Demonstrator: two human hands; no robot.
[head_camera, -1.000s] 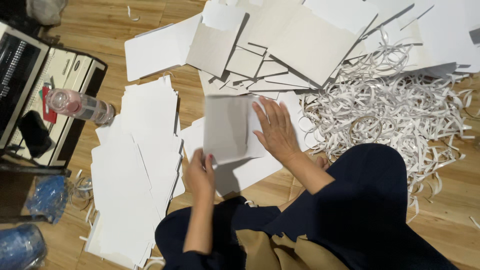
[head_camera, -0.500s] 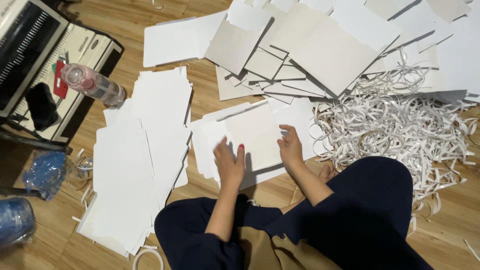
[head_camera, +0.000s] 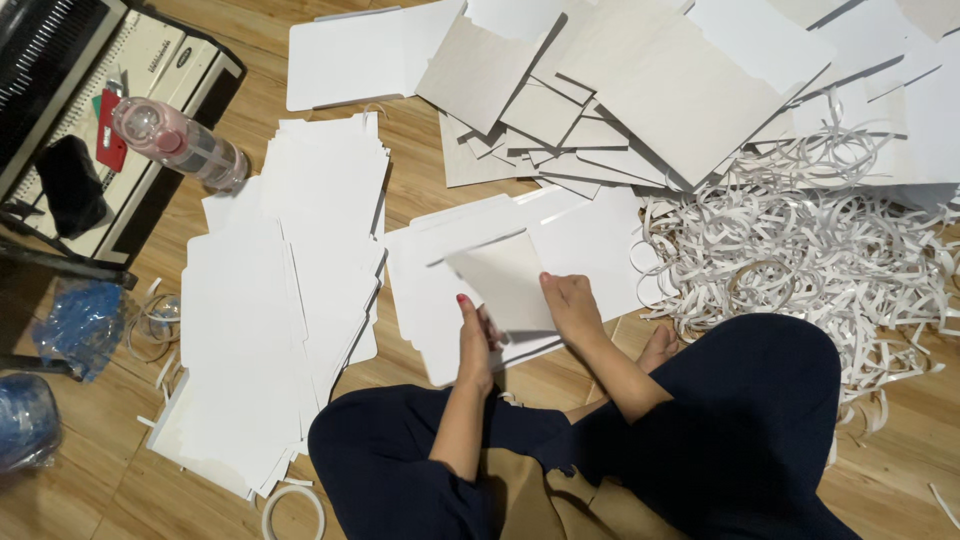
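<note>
I sit cross-legged on a wooden floor. Both my hands hold one pale card sheet just above a low stack of white cards in front of my knees. My left hand pinches the sheet's lower left corner with thumb on top. My right hand grips its right edge. The sheet is tilted, slightly lifted off the stack.
A tall spread of white die-cut cards lies to my left. Larger grey-white boards overlap at the top. A heap of paper strip offcuts is on the right. A binding machine, a pink-capped bottle and blue bags stand at the left.
A second ago the card was held upright near the camera by my right hand. It has come down over the stack, and both hands now grip its edges.
</note>
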